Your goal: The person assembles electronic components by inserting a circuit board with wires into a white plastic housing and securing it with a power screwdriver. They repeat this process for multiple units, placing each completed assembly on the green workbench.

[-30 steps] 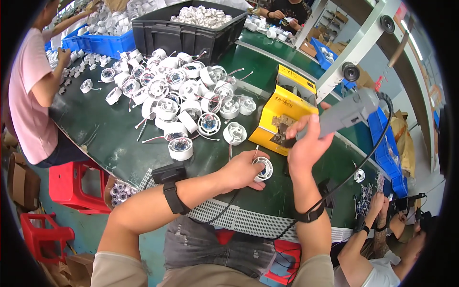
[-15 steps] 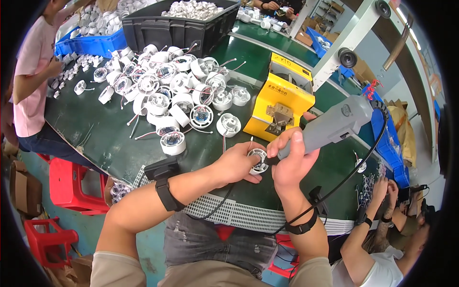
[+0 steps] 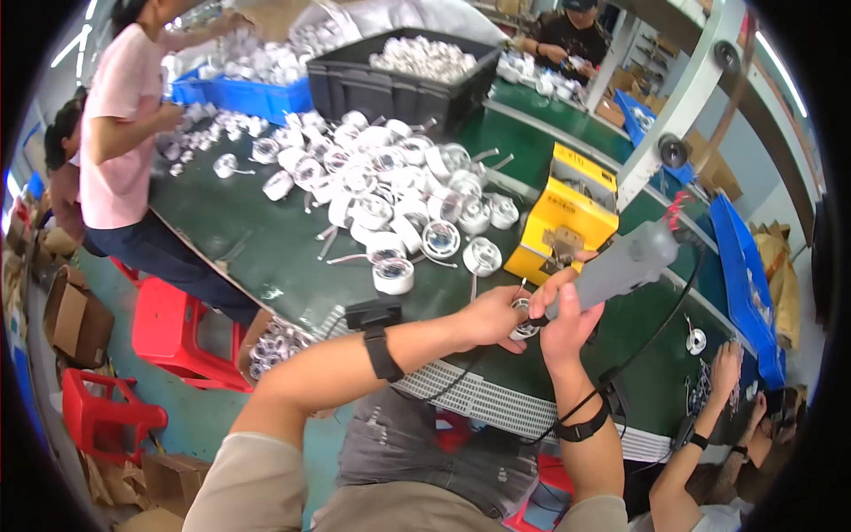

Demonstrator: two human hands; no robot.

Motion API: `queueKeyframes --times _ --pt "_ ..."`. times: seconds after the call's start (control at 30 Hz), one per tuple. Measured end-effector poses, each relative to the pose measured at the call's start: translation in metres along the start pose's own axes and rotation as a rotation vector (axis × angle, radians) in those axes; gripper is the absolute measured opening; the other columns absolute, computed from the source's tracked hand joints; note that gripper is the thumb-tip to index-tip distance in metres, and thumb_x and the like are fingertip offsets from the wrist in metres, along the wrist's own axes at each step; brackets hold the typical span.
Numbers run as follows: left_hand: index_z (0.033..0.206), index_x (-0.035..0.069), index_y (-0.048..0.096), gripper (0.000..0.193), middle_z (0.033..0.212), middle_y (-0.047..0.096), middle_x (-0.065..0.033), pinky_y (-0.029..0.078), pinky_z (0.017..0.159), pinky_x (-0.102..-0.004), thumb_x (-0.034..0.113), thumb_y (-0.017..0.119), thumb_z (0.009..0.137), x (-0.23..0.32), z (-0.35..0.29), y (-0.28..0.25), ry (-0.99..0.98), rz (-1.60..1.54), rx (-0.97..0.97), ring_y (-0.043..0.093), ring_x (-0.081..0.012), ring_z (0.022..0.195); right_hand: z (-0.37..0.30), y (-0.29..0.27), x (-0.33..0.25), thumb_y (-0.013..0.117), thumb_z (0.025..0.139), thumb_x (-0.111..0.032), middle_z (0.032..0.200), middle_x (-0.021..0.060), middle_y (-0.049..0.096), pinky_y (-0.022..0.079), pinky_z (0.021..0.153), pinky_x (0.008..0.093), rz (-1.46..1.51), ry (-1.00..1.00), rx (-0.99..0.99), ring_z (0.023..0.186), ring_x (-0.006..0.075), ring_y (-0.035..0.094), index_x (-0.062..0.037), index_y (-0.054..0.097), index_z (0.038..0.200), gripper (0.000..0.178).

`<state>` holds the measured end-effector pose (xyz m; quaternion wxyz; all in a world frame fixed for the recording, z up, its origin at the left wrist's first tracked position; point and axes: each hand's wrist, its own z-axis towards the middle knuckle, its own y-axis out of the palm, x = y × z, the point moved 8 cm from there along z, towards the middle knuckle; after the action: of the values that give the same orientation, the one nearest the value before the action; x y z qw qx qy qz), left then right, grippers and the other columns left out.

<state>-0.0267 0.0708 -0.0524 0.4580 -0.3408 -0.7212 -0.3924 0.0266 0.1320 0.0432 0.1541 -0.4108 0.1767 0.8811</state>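
My left hand [image 3: 489, 319] is closed on a small white round housing [image 3: 525, 331], holding it just above the green table. My right hand [image 3: 569, 330] wraps round the front of a grey electric screwdriver [image 3: 620, 266], which slants down to the left. The screwdriver's dark tip reaches the housing; the exact contact point is hidden by my fingers. Beyond my hands stands a yellow machine [image 3: 565, 238] with a metal fitting on its front. A heap of white round housings [image 3: 372, 208] with circuit boards and short wires lies to the left of it.
A black bin [image 3: 355, 93] of small white parts and a blue tray [image 3: 275, 99] stand at the back. One person in a pink shirt [image 3: 120, 160] is at the left. Another person's hand [image 3: 725, 368] works at the right. Red stools [image 3: 177, 328] stand on the floor.
The view has tilted up and shifted left, so the whole scene sits lower and further right. My hands keep their hold on the housing and the screwdriver.
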Motion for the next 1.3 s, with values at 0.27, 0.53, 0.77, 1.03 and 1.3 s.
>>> queueKeyframes --times 0.27,0.53,0.77,1.03,1.3 --pt "0.12 0.012 0.055 0.038 0.118 0.054 -0.0191 0.051 0.08 -0.0452 0.009 0.057 0.082 0.079 -0.059 -0.022 0.67 1.009 0.476 0.059 -0.0419 0.095 -0.002 -0.024 -0.027 0.052 0.094 -0.016 0.068 0.0052 0.046 0.043 0.047 0.0271 0.15 -0.045 0.147 0.051 0.0137 0.048 -0.0034 0.034 0.13 0.042" --pt "0.12 0.02 0.061 0.043 0.133 0.046 -0.0167 0.02 0.108 -0.0645 0.041 0.063 0.083 0.083 -0.029 -0.061 0.811 1.749 0.591 0.034 -0.0413 0.13 -0.003 -0.033 -0.002 0.048 0.094 -0.01 0.068 0.0045 0.047 0.044 0.048 0.0262 0.002 0.08 0.205 0.051 0.0114 0.046 -0.0015 0.038 0.13 0.038" --pt "0.115 0.02 0.064 0.046 0.122 0.053 -0.0129 0.024 0.106 -0.0611 0.051 0.062 0.082 0.084 -0.034 -0.082 0.855 1.784 0.495 0.042 -0.0371 0.123 -0.009 -0.035 -0.005 0.05 0.092 -0.009 0.072 0.0046 0.048 0.045 0.048 0.0258 -0.052 0.076 0.191 0.05 0.011 0.047 -0.0001 0.039 0.129 0.04" --pt "0.106 0.013 0.064 0.044 0.112 0.056 -0.0101 0.026 0.107 -0.0599 0.046 0.067 0.077 0.09 -0.06 -0.143 0.77 1.823 0.547 0.046 -0.0311 0.12 -0.007 -0.031 0.005 0.054 0.089 -0.008 0.099 0.008 0.05 0.047 0.047 0.0249 -0.082 0.167 0.149 0.056 0.0106 0.052 -0.0004 0.04 0.127 0.041" --pt "0.122 0.009 0.06 0.057 0.127 0.054 -0.0165 0.027 0.109 -0.0568 0.039 0.071 0.074 0.117 -0.065 -0.183 0.386 1.852 0.537 0.04 -0.0398 0.128 -0.007 -0.033 0.008 0.054 0.088 -0.005 0.077 0.0033 0.051 0.045 0.048 0.0246 -0.163 0.189 0.163 0.054 0.0103 0.051 -0.0013 0.041 0.126 0.041"
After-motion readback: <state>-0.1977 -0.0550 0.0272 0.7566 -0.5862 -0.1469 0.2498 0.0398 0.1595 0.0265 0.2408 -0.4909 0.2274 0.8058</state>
